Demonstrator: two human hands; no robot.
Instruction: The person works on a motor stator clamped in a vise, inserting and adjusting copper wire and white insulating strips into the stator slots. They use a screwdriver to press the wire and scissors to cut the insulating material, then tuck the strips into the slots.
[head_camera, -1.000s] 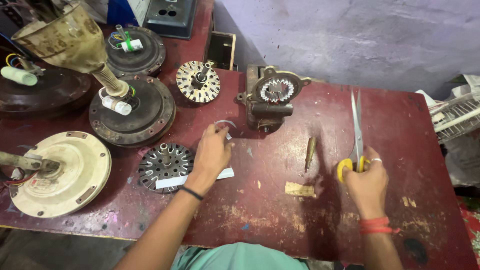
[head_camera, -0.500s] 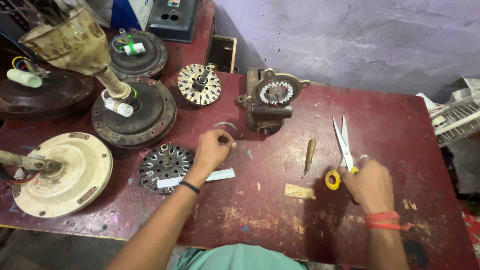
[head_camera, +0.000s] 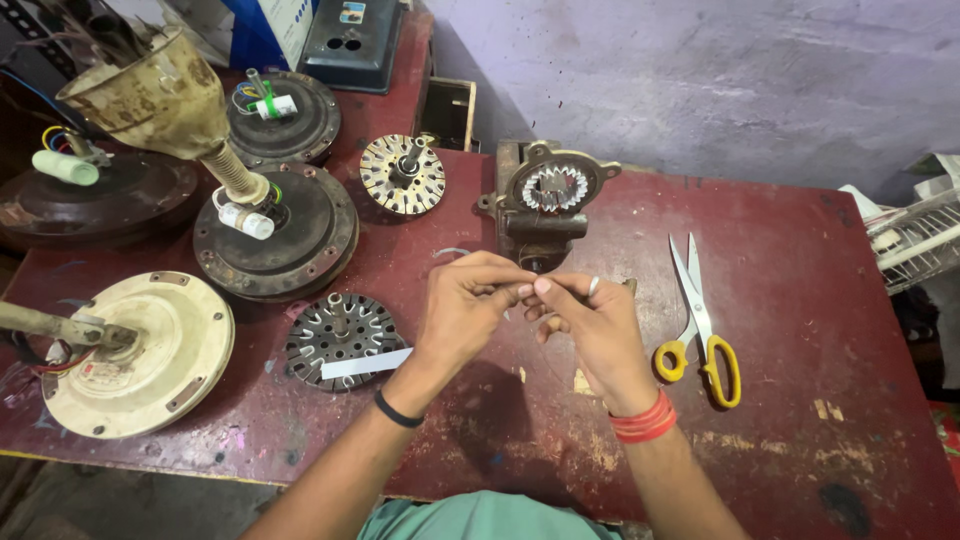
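My left hand (head_camera: 462, 308) and my right hand (head_camera: 592, 330) meet over the middle of the red table (head_camera: 800, 300). Their fingertips pinch a small thin pale strip (head_camera: 452, 251) between them; most of it is hidden by the fingers. Yellow-handled scissors (head_camera: 700, 330) lie flat on the table just right of my right hand. A dark slotted stator core (head_camera: 338, 338) with a white paper strip (head_camera: 365, 363) across it lies left of my left wrist. A grey metal motor housing (head_camera: 545, 200) stands just beyond the hands.
A round winding disc (head_camera: 402, 175) lies behind the stator. Several ceiling fan motors crowd the left: a cream one (head_camera: 140, 355), a dark one (head_camera: 280, 235) and others further back. A white wire guard (head_camera: 920, 240) pokes in at the right edge.
My right hand laid the scissors down on the table and moved left to meet my left hand. My left hand shifted right, and both now pinch the strip.
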